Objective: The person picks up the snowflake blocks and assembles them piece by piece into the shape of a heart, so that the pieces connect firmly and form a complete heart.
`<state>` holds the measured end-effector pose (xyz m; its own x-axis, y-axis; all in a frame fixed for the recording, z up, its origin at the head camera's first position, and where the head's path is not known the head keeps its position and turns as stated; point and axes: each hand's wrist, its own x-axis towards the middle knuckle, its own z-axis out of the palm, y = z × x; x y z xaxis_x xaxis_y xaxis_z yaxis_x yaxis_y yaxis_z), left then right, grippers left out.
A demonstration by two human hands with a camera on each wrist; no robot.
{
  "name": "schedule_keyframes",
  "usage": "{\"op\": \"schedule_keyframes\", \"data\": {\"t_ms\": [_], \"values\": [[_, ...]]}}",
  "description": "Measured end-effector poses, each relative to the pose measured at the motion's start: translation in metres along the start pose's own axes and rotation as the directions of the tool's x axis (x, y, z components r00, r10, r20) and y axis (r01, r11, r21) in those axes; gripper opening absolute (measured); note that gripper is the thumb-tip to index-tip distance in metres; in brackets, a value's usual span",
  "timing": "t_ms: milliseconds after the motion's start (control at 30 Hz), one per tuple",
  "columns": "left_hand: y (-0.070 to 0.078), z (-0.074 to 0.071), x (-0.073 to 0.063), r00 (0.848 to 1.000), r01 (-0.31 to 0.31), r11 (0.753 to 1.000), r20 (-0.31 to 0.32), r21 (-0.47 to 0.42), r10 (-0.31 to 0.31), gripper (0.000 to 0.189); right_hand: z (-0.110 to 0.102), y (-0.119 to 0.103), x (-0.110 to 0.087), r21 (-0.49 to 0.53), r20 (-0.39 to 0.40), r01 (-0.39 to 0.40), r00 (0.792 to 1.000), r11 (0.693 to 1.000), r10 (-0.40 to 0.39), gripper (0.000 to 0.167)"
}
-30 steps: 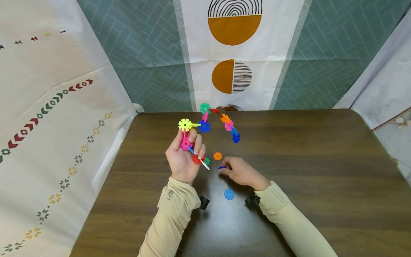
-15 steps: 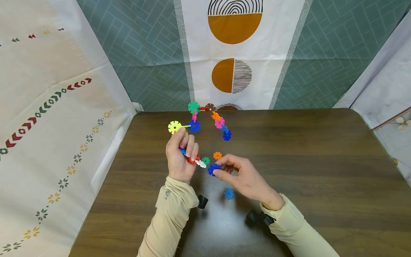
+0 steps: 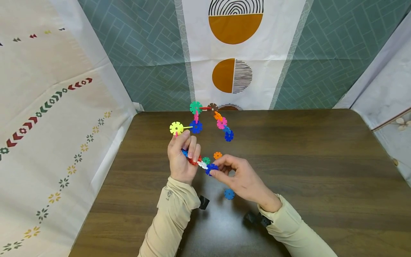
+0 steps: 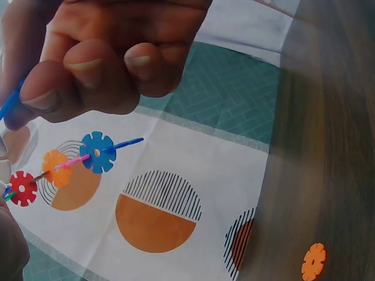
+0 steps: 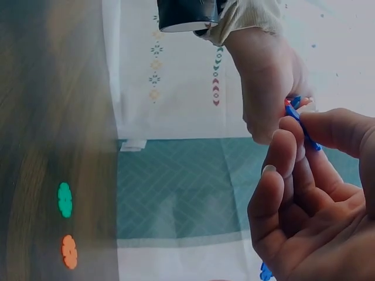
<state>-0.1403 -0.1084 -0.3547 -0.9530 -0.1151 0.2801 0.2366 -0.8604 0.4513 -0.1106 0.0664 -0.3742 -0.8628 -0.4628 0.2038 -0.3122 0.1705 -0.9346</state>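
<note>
My left hand (image 3: 182, 162) grips a chain of notched plastic discs above the table. From a yellow disc (image 3: 176, 127), the chain curves up through a green disc (image 3: 195, 107) and down to a dark blue end disc (image 3: 229, 136). Its other end emerges below the fingers with a red and a white disc (image 3: 203, 165). Thumb and fingers of my right hand (image 3: 242, 178) pinch a separate dark blue disc (image 3: 211, 169) right at the white one; whether their slots interlock cannot be made out. The right wrist view shows this pinched blue disc (image 5: 302, 126) edge-on.
Loose discs lie on the brown table (image 3: 305, 171): a green disc (image 3: 206, 160), an orange disc (image 3: 217, 155) and a light blue disc (image 3: 229, 194) nearer me. Patterned cloths hang behind the table (image 3: 154, 53) and along its left side (image 3: 64, 125).
My right hand has lifted the dark blue disc from the table and brought it left to the white disc. The left hand has turned, tilting the chain and shifting it slightly left.
</note>
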Motion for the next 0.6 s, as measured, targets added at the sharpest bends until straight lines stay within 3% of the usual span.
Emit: {"op": "schedule_keyframes", "data": {"t_ms": [167, 400, 600], "values": [[-0.004, 0.002, 0.000, 1.000, -0.029, 0.999, 0.011, 0.015, 0.029, 0.026, 0.001, -0.001, -0.001, 0.009, -0.009, -0.008, 1.000, 1.000, 0.008, 0.009], [-0.011, 0.006, -0.001, 0.994, -0.089, 0.993, 0.074, 0.077, 0.083, 0.011, 0.001, 0.001, -0.002, 0.009, -0.014, -0.028, 1.000, 1.000, 0.028, 0.008], [-0.013, 0.008, -0.002, 0.995, -0.047, 0.984, 0.090, 0.174, 0.032, 0.003, 0.002, 0.007, 0.000, -0.001, -0.096, 0.025, 0.995, 1.000, -0.025, 0.008]]}}
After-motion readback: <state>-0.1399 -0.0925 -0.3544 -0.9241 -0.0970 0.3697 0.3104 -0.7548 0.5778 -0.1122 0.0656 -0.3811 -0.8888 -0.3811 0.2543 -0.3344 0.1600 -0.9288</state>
